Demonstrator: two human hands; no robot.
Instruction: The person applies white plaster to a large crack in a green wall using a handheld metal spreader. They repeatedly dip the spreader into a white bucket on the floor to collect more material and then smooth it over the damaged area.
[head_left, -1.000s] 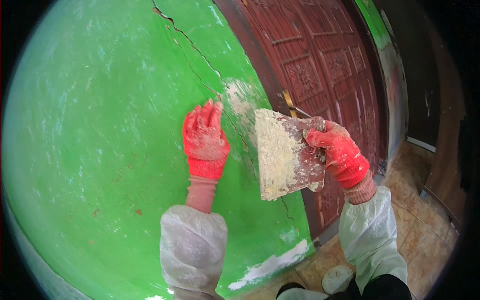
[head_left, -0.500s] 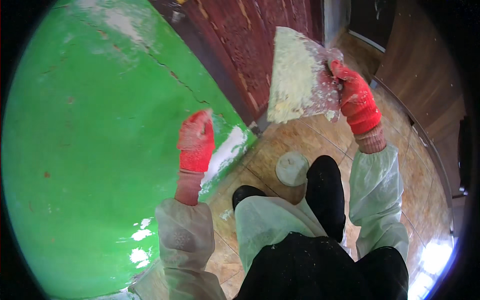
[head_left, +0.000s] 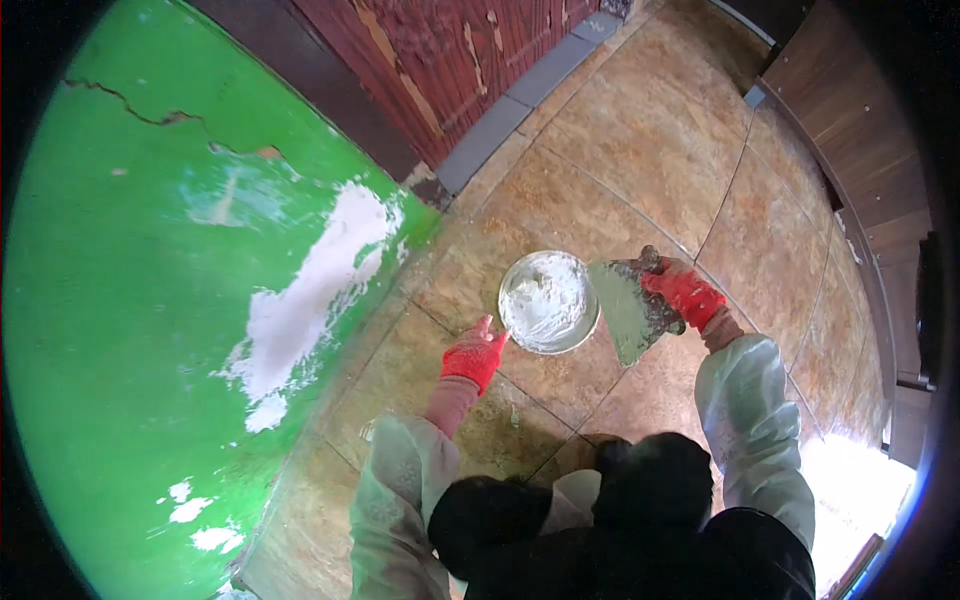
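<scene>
A round container (head_left: 549,302) with white paste in it rests on the floor below me. My left hand (head_left: 476,352), in a red glove, is open beside the container's lower left, fingertips at or near its rim; whether they touch I cannot tell. My right hand (head_left: 683,292), also red-gloved, grips a wide putty scraper (head_left: 625,305) by its dark, paste-smeared upper edge. The scraper's broad blade lies just right of the container, close to its rim.
A cracked green wall (head_left: 140,320) with white patches runs along the left. A carved red-brown door (head_left: 445,70) and grey sill (head_left: 485,145) are at the top. Tiled floor (head_left: 715,130) extends rightward to brown panels (head_left: 840,90). My dark-clad legs (head_left: 650,490) are at the bottom.
My view has tipped from the wall down to the floor and container. I am crouched lower, and both hands have come down beside the container. The left hand's fingers have opened out.
</scene>
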